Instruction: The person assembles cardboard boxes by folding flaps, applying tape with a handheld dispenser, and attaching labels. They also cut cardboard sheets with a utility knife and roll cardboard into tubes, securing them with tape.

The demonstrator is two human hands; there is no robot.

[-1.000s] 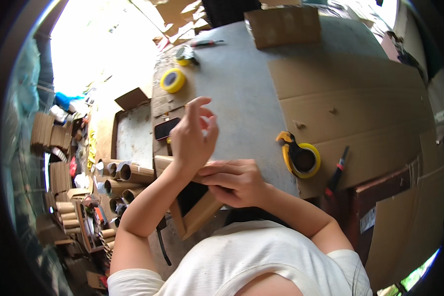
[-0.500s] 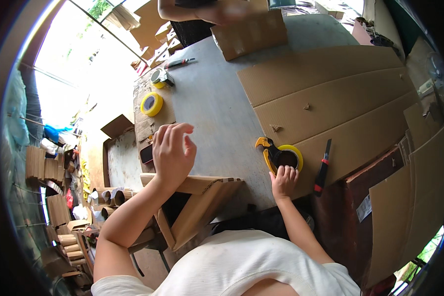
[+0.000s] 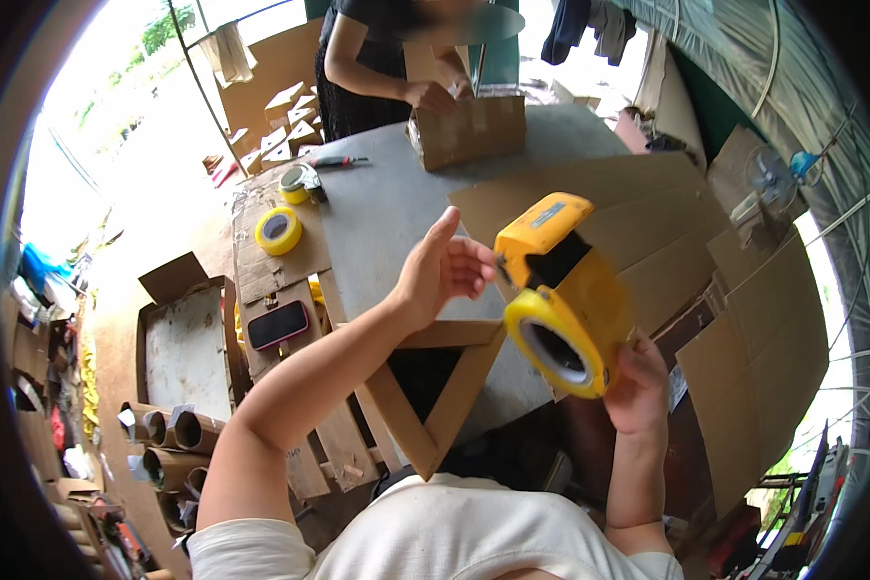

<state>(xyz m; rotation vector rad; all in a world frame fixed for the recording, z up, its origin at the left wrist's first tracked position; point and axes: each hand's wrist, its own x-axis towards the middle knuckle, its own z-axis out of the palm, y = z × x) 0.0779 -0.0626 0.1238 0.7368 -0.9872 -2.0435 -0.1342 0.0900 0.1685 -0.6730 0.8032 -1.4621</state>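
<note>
Right hand [image 3: 640, 385] grasps a yellow tape dispenser [image 3: 597, 300], tilted and raised to the right of the triangular cardboard frame [image 3: 464, 391]; left hand [image 3: 440, 269], empty, fingers loosely curled, hovers just beyond the frame and near the dispenser's upper end, contact not determinable; frame, dark in its middle, sits at the near edge of the grey tabletop [image 3: 372, 208]; left of the frame, a dark-screened phone [image 3: 278, 326]; beyond and left of it, a yellow tape roll [image 3: 285, 246]; well beyond it, a co-worker's hands [image 3: 430, 96] at a cardboard box [image 3: 474, 133].
</note>
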